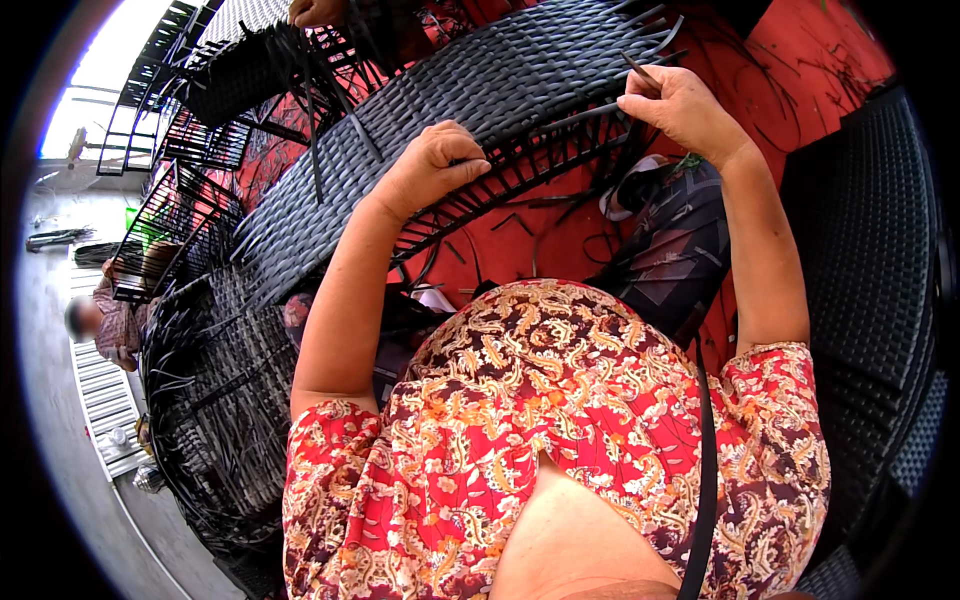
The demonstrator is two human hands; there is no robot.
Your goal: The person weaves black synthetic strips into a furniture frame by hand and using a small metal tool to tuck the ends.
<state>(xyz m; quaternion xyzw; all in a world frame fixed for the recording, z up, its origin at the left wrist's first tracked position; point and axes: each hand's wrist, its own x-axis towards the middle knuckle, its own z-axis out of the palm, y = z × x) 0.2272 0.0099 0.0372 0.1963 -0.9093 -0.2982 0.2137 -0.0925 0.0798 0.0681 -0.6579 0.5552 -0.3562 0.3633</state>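
Head camera looks down at a big black woven plastic-wicker panel (470,90) stretched over a dark metal frame, tipped up in front of the person.

Left hand (430,165) is curled tight over the lower edge of the panel, fingers clenched on the weave. It looks like this grip keeps the panel from wobbling.

Right hand (680,105) sits at the far right end, where the weave stops. Its fingertips pinch a thin black flat strip (590,115) that runs along the edge, likely so the strip stays pulled snug. More loose strip ends stick out just past it.

Under the panel is a red floor (820,50) with little black strip bits lying on it. More black wicker frames (210,360) stand on the left. Another person's hand (315,10) shows at the top.
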